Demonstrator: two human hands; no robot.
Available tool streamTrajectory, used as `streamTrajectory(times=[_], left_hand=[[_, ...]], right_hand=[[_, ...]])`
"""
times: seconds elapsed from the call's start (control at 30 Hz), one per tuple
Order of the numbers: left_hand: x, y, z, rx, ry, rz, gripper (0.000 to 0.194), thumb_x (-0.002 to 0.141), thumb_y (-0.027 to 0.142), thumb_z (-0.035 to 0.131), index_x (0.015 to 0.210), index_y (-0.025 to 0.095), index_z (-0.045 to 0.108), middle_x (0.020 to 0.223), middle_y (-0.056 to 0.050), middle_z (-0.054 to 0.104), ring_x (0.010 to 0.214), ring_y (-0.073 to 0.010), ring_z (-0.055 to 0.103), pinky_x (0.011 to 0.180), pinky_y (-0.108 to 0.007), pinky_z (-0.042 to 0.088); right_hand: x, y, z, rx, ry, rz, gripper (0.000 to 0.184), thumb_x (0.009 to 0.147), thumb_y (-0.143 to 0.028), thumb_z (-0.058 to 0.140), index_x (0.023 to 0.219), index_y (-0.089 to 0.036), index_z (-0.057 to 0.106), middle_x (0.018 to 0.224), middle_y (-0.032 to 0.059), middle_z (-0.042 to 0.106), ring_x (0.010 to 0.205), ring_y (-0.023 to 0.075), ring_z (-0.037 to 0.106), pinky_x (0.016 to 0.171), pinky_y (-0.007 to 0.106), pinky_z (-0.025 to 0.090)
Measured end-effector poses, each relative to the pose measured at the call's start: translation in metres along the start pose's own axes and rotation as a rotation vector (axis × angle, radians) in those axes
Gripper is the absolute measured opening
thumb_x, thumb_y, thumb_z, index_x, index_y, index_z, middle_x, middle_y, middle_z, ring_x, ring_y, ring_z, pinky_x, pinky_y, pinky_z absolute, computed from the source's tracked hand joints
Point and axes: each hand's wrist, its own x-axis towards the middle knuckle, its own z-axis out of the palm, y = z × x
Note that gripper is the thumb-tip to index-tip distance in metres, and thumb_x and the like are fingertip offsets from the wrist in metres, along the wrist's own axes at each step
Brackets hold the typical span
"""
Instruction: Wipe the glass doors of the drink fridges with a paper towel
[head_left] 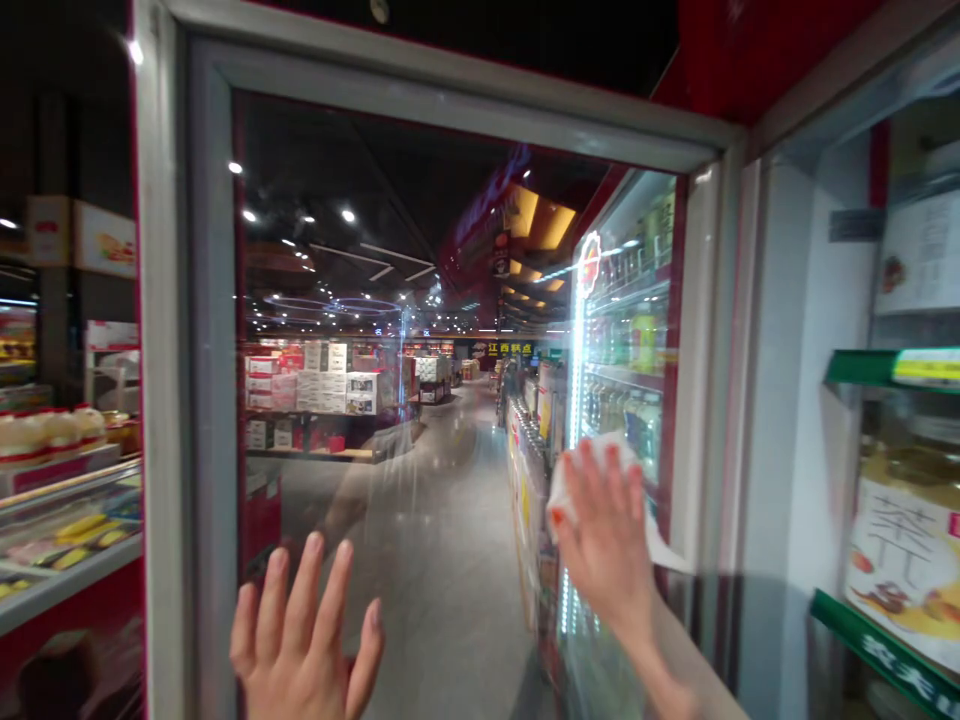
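Note:
A glass door (450, 520) in a pale metal frame (161, 400) stands swung open in front of me. My right hand (607, 530) presses a white wipe (619, 455) flat on the right part of the pane, its fingers spread over the cloth. Part of the wipe hangs out beyond the palm toward the door's right edge. Low on the left, my left hand (304, 640) is raised with fingers spread, holding nothing. Whether its palm touches the glass I cannot tell.
On the right, the open cooler's shelves hold a large labelled jar (907, 560) behind green shelf strips (885, 655). A display case (67, 560) of packed food stands at the left. Stacked boxes (330, 380) and an aisle floor (442, 500) show through the pane.

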Motion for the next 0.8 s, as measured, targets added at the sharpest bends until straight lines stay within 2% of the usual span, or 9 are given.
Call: streamTrajectory(times=[0.1, 0.17, 0.3, 0.37, 0.5, 0.57, 0.7, 0.73, 0.8], left_hand=[[0.001, 0.001, 0.002, 0.046, -0.011, 0.028, 0.083, 0.098, 0.032, 0.068, 0.174, 0.026, 0.033, 0.184, -0.003, 0.025, 0.174, -0.0263, 0.016, 0.144, -0.049, 0.007], [0.001, 0.001, 0.002, 0.071, -0.028, 0.018, 0.084, 0.099, 0.032, 0.067, 0.174, 0.026, 0.031, 0.185, -0.003, 0.023, 0.174, -0.0268, 0.014, 0.144, -0.05, 0.005], [-0.002, 0.0, 0.003, 0.059, -0.042, 0.001, 0.083, 0.101, 0.034, 0.064, 0.175, 0.028, 0.028, 0.184, -0.002, 0.022, 0.175, -0.0263, 0.012, 0.144, -0.054, 0.0], [-0.005, -0.001, 0.003, 0.046, -0.05, -0.013, 0.081, 0.102, 0.037, 0.063, 0.175, 0.03, 0.029, 0.184, -0.002, 0.024, 0.175, -0.0259, 0.013, 0.144, -0.055, 0.0], [-0.009, 0.0, 0.005, 0.02, -0.039, -0.058, 0.081, 0.1, 0.04, 0.066, 0.173, 0.033, 0.032, 0.183, -0.002, 0.028, 0.174, -0.0279, 0.017, 0.144, -0.057, 0.001], [-0.009, 0.0, 0.006, 0.007, -0.025, -0.066, 0.082, 0.099, 0.038, 0.068, 0.173, 0.032, 0.034, 0.182, -0.003, 0.03, 0.174, -0.0291, 0.018, 0.144, -0.058, 0.003], [-0.007, -0.002, 0.005, 0.038, -0.037, -0.002, 0.084, 0.098, 0.036, 0.069, 0.174, 0.028, 0.033, 0.182, -0.005, 0.029, 0.174, -0.0291, 0.017, 0.144, -0.056, 0.004], [-0.007, -0.002, 0.005, 0.05, -0.041, 0.007, 0.085, 0.098, 0.035, 0.069, 0.174, 0.027, 0.032, 0.182, -0.006, 0.028, 0.174, -0.0293, 0.016, 0.144, -0.056, 0.004], [-0.007, -0.003, 0.004, 0.061, -0.042, -0.003, 0.085, 0.098, 0.033, 0.068, 0.174, 0.026, 0.031, 0.183, -0.006, 0.028, 0.174, -0.03, 0.016, 0.144, -0.058, 0.005]], right_hand=[[0.035, 0.02, -0.001, -0.023, 0.118, 0.343, 0.074, 0.114, -0.035, 0.036, 0.178, -0.028, -0.001, 0.187, 0.0107, 0.009, 0.174, 0.0371, 0.008, 0.134, 0.079, 0.019], [0.042, -0.004, 0.0, 0.032, 0.069, 0.154, 0.076, 0.112, -0.034, 0.042, 0.179, -0.03, 0.005, 0.187, 0.0075, 0.017, 0.174, 0.0345, 0.011, 0.137, 0.074, 0.018], [0.034, -0.045, -0.001, 0.178, -0.109, -0.53, 0.071, 0.107, -0.032, 0.055, 0.173, -0.041, 0.03, 0.176, -0.0067, 0.045, 0.168, 0.0201, 0.032, 0.143, 0.053, 0.018], [0.047, -0.029, -0.002, 0.139, -0.113, -0.458, 0.069, 0.109, -0.035, 0.054, 0.173, -0.042, 0.03, 0.177, -0.0063, 0.044, 0.168, 0.023, 0.032, 0.142, 0.057, 0.019], [0.084, 0.003, -0.008, 0.003, 0.046, 0.067, 0.073, 0.113, -0.037, 0.044, 0.178, -0.03, 0.012, 0.186, 0.0076, 0.02, 0.173, 0.036, 0.016, 0.135, 0.075, 0.023], [0.072, -0.014, -0.006, 0.022, 0.045, -0.008, 0.074, 0.111, -0.034, 0.047, 0.178, -0.027, 0.016, 0.186, 0.007, 0.022, 0.174, 0.0332, 0.011, 0.138, 0.072, 0.02], [0.013, -0.062, 0.0, 0.181, -0.085, -0.611, 0.063, 0.106, -0.033, 0.055, 0.168, -0.035, 0.042, 0.176, -0.0091, 0.045, 0.171, 0.0149, 0.02, 0.143, 0.046, 0.019], [0.008, -0.061, -0.001, 0.184, -0.1, -0.64, 0.061, 0.107, -0.034, 0.055, 0.167, -0.037, 0.044, 0.175, -0.011, 0.046, 0.17, 0.0136, 0.023, 0.143, 0.045, 0.019], [0.022, -0.04, -0.004, 0.123, -0.096, -0.461, 0.063, 0.109, -0.035, 0.052, 0.17, -0.037, 0.039, 0.176, -0.0085, 0.044, 0.17, 0.0186, 0.025, 0.143, 0.053, 0.02]])
